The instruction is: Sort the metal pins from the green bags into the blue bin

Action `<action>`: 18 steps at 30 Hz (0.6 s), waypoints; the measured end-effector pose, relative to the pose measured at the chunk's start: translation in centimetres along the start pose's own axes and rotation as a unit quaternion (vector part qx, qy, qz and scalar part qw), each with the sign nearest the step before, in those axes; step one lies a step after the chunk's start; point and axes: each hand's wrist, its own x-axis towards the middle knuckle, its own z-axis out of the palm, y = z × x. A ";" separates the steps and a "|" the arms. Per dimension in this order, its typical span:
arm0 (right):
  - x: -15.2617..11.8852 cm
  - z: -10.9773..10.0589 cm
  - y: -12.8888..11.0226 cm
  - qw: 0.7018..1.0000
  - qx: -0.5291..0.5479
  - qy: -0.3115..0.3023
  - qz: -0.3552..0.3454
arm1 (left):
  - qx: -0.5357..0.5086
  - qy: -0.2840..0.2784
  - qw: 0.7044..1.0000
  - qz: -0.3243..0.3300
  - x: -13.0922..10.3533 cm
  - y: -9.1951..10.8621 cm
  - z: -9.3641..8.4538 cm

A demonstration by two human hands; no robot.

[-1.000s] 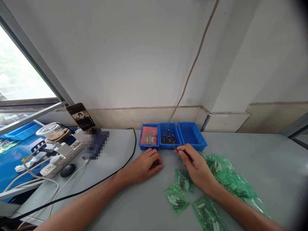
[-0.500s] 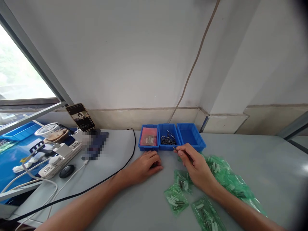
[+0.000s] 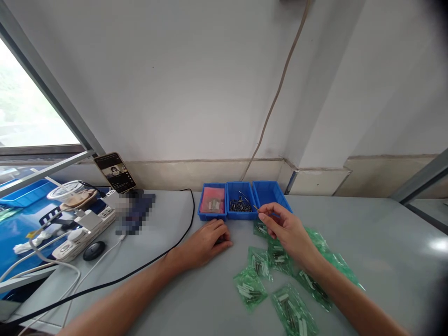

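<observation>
My right hand [image 3: 285, 229] pinches a small thin metal piece [image 3: 256, 208] between thumb and fingertips, just in front of the blue bins. Its exact kind is too small to make out. My left hand [image 3: 210, 243] rests on the table with its fingers curled in; whatever lies inside the curl is hidden. Dark metal screw-like parts [image 3: 240, 204] lie heaped in the middle blue bin [image 3: 241, 216]. A pink bag [image 3: 212, 198] fills much of the left blue bin [image 3: 212, 216]. Beside them stands the right blue bin [image 3: 269, 189].
Green plastic bags [image 3: 250, 288] with metal and white parts lie around and under my right forearm. A black cable [image 3: 140, 268] runs beneath my left arm. Leftward are a phone [image 3: 115, 171], a black mouse [image 3: 94, 251] and a white power strip [image 3: 98, 224].
My right hand has shifted slightly up and right relative to the bins, with the metal piece still pinched and now tilted upward. The left hand stays in place. The camera view has turned slightly.
</observation>
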 end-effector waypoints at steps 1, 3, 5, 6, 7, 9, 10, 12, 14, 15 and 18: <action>0.1 0.1 0.2 1.000 0.009 0.003 0.009 | 0.001 0.001 1.000 -0.001 0.0 0.0 0.0; 0.2 0.3 0.4 1.000 0.021 0.001 0.019 | 0.005 -0.001 1.000 -0.005 0.0 0.1 0.0; 0.2 0.7 0.5 0.999 0.030 -0.007 0.025 | 0.008 -0.002 1.000 -0.008 0.0 0.2 -0.1; 0.2 0.9 0.6 0.999 0.036 -0.009 0.027 | 0.009 -0.003 1.000 -0.010 0.0 0.2 -0.1; 0.1 1.2 0.5 0.998 0.045 -0.010 0.032 | 0.010 -0.003 1.000 -0.011 0.0 0.2 -0.1; 0.0 1.5 0.3 0.996 0.071 -0.011 0.047 | 0.011 -0.004 1.000 -0.011 0.0 0.3 -0.2; 0.0 1.6 0.1 0.994 0.089 -0.013 0.057 | 0.011 -0.003 1.000 -0.010 0.1 0.2 -0.2; -0.1 1.8 -0.4 0.986 0.142 -0.026 0.082 | 0.008 -0.003 1.000 -0.011 0.1 0.2 -0.1; -0.1 2.0 -1.0 0.976 0.188 -0.036 0.104 | 0.004 -0.001 1.000 -0.013 0.1 0.2 -0.1; -0.1 2.1 -1.2 0.974 0.195 -0.040 0.108 | 0.003 0.000 1.000 -0.014 0.1 0.2 -0.1; -0.1 2.3 -1.1 0.979 0.174 -0.043 0.095 | 0.006 0.004 1.000 -0.014 0.1 0.3 -0.1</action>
